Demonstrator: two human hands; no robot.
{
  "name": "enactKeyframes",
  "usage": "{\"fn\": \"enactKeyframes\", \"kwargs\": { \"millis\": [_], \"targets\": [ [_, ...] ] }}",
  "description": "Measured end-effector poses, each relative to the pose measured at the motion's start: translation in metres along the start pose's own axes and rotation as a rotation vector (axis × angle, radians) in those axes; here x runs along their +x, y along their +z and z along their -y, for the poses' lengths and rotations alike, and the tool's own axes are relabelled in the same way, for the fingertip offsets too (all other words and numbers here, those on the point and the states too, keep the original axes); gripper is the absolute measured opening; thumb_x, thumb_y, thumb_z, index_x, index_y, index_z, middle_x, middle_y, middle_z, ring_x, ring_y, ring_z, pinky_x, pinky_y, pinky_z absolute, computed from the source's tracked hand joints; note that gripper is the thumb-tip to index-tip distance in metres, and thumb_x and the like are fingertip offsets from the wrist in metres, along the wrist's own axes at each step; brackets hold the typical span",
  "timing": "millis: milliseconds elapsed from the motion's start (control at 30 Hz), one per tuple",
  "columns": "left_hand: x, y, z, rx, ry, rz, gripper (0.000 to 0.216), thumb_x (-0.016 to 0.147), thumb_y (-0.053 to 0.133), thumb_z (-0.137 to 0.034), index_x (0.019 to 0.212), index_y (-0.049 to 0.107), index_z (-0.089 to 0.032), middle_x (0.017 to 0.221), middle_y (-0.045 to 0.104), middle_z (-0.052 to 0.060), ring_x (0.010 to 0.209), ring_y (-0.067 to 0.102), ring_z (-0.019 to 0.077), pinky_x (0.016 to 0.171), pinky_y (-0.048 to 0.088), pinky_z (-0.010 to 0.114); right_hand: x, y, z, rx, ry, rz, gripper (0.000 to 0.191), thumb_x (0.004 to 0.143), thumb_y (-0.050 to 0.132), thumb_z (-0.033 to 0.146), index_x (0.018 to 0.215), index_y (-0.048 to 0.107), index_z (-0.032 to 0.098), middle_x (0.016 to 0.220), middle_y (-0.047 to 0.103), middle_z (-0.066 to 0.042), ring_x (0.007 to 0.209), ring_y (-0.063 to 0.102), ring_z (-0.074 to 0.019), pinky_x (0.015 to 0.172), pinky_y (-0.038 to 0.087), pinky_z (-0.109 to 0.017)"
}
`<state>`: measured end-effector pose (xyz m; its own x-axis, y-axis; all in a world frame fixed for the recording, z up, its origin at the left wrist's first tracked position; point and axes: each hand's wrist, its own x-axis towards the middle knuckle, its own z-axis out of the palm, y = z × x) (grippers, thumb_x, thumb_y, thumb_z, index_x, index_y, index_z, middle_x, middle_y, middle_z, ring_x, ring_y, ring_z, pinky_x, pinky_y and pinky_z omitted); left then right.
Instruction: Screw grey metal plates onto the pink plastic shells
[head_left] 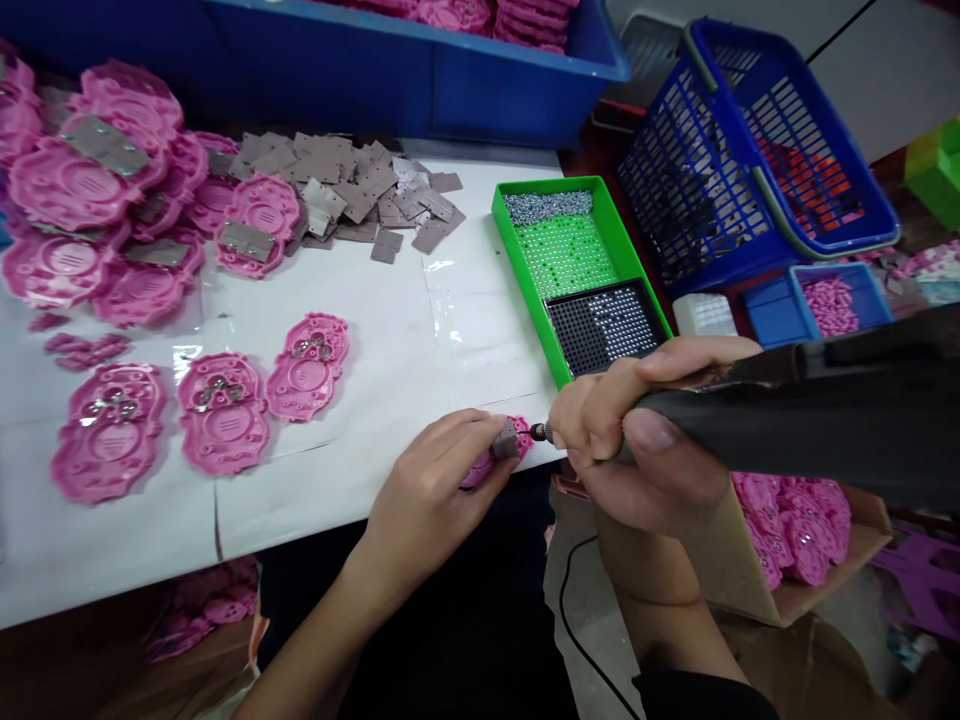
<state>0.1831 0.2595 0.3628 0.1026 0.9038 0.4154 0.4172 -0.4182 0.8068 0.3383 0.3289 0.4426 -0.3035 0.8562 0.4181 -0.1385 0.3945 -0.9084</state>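
Note:
Near the table's front edge, my left hand [442, 470] is closed around a pink plastic shell [478, 470], with a small grey plate [507, 440] lying on it. My fingers cover much of the shell. My right hand [637, 430] grips a black electric screwdriver [810, 400], held almost level in this view. Its bit [537, 432] points left and meets the plate's edge, though whether it sits on a screw is too small to tell. To the left, three pink shells with shiny metal contacts [307, 367] lie in a row.
A green tray [525, 290] holds loose screws and a black perforated screw plate [577, 335]. Loose grey plates [360, 185] and stacked pink shells [82, 180] lie farther back. A blue bin [487, 95], a blue basket [675, 160] and a cardboard box [739, 565] stand around.

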Motion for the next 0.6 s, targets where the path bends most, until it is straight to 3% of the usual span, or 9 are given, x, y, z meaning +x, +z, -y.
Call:
{"fn": "enactKeyframes", "kwargs": {
  "millis": [233,600],
  "targets": [
    [0.0036,-0.0007,-0.0014,-0.025,-0.014,0.009,0.017,0.094,0.072,-0.019,0.111,0.068,-0.017,0.101,0.077,0.008,0.097,0.072,0.0196,0.088,0.063,0.034,-0.0032,-0.0027,-0.0026,0.081,-0.033,-0.006,0.024,0.089,0.061,0.017,0.108,0.055,0.03,0.058,0.051,0.007,0.042,0.05,-0.0129,0.043,0.048,-0.031],
    [0.0,0.0046,-0.0081,0.068,-0.015,0.003,0.022,0.094,0.069,-0.014,0.116,0.065,-0.017,0.104,0.077,0.008,0.104,0.072,0.0218,0.093,0.062,0.037,-0.0016,-0.0052,-0.0053,0.081,-0.058,-0.015,0.023,0.09,0.064,0.019,0.109,0.058,0.029,0.059,0.053,0.007,0.044,0.051,-0.0109,0.046,0.051,-0.029]
  ]
}}
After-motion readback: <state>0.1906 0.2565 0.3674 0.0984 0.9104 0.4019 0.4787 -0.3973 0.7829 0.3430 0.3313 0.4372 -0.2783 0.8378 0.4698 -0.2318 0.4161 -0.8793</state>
